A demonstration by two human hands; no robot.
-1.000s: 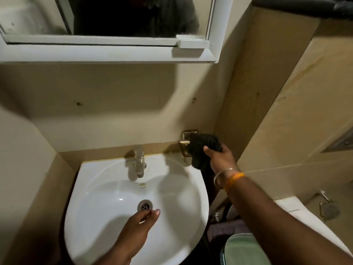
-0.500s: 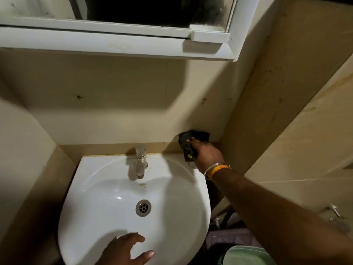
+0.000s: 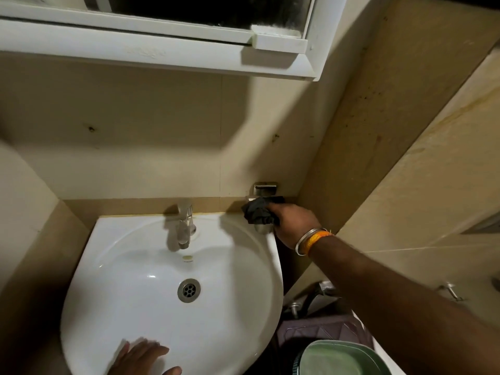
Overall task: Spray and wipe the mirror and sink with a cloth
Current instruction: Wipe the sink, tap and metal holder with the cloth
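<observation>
So the right hand (image 3: 293, 223) has a dark cloth (image 3: 259, 213) bunched up in its fingers, pressed against a metal holder (image 3: 265, 189) fixed to the wall at the back right corner of the sink (image 3: 151, 288). A small metal cup-like part (image 3: 261, 228) pokes out just under the cloth. There's a silver bangle (image 3: 307, 240) and an orange band (image 3: 318, 239) on that wrist.

The left hand (image 3: 143, 357) lies flat with fingers spread on the front rim of the sink, holding nothing (it's a bit blurred).

Around it: the tap (image 3: 185, 226) stands at the back middle of the basin, drain (image 3: 188, 290) below it in the bowl. The mirror (image 3: 211, 12) in its white frame sits up top, dark and smudgy along the lower edge.

Space is tight. A tiled wall (image 3: 378, 131) juts in right beside the corner where the cloth is, so that hand is wedged between sink edge and wall. Down to the right there's a green lid (image 3: 341, 359), some dark plumbing (image 3: 313, 296) and a wall valve (image 3: 450, 292).

There's a tiny mark under the overflow hole (image 3: 187, 257), too small to read
</observation>
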